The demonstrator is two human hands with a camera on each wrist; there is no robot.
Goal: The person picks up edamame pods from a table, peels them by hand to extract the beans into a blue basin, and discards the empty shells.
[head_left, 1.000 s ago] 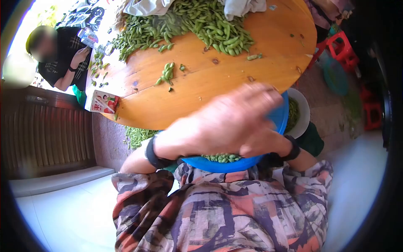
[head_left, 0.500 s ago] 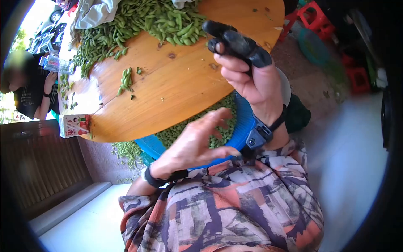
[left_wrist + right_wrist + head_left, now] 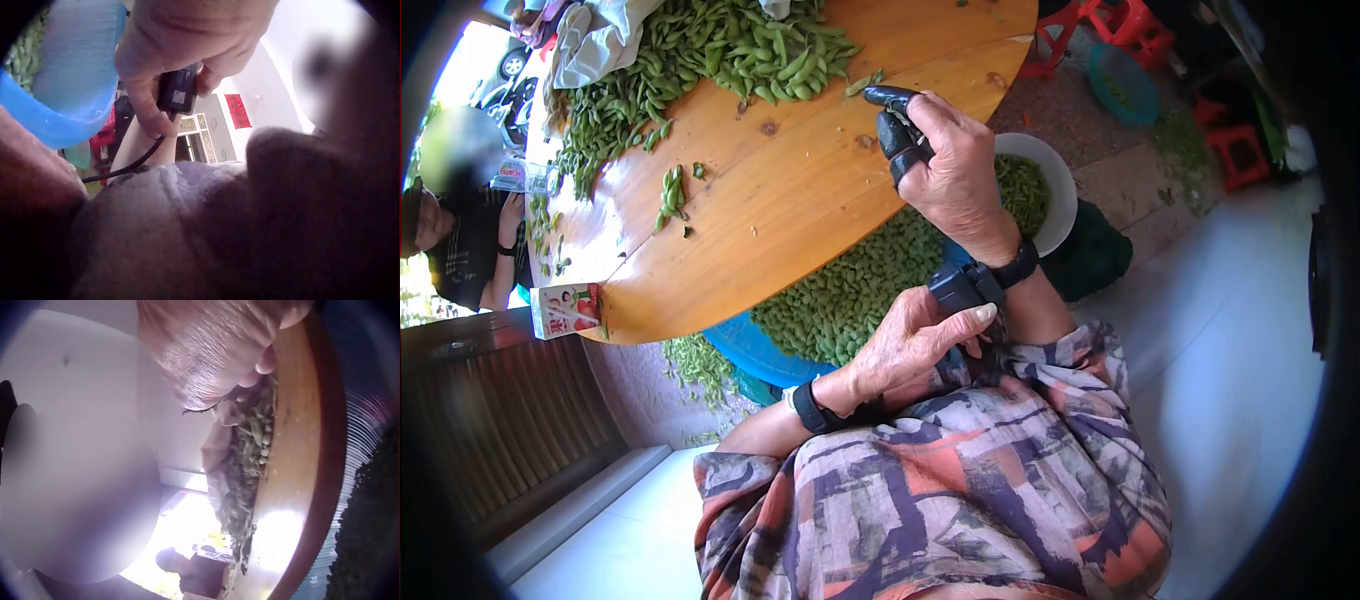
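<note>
My left hand (image 3: 910, 345) pinches the small black wrist camera (image 3: 960, 287) strapped to my right wrist. In the left wrist view, fingers and thumb close round that black box, and a black cable (image 3: 134, 165) runs from it. My right hand (image 3: 957, 170) is raised over the table edge with its fingers loosely bent. Black finger covers (image 3: 898, 140) sit on some of its digits, and nothing shows in its hold. Below both hands, a blue basin (image 3: 755, 345) holds shelled green beans (image 3: 840, 300).
A wooden table (image 3: 800, 160) bears a heap of green soybean pods (image 3: 730, 50), a few loose pods (image 3: 671, 195) and a drink carton (image 3: 567, 311). At right stand a white bowl (image 3: 1068, 200) of pods and red stools (image 3: 1130, 30). Another person (image 3: 470, 240) sits at far left.
My left hand has moved from over the basin to the right wrist and taken hold of the wrist camera. The right hand has turned, its back now showing. The view has shifted rightward.
</note>
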